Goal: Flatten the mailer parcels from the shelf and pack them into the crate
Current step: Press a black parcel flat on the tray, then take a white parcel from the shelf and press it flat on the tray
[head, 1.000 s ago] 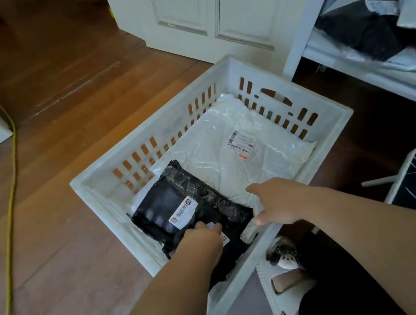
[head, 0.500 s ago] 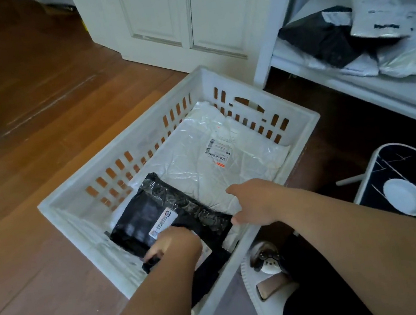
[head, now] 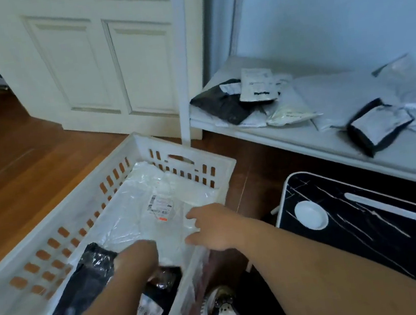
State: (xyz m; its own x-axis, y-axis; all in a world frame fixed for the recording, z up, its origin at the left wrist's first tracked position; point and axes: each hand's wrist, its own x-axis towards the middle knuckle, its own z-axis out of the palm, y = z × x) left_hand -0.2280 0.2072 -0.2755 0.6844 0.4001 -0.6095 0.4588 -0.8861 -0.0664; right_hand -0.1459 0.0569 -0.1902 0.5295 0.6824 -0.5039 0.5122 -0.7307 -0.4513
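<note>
Left hand in white crate over black mailer, grip indiscernible, right hand relaxed, unclenched, above white mailer.

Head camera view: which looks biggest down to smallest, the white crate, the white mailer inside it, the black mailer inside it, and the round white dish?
1. White crate
2. White mailer
3. Black mailer, partly hidden by an arm
4. Round white dish
</note>
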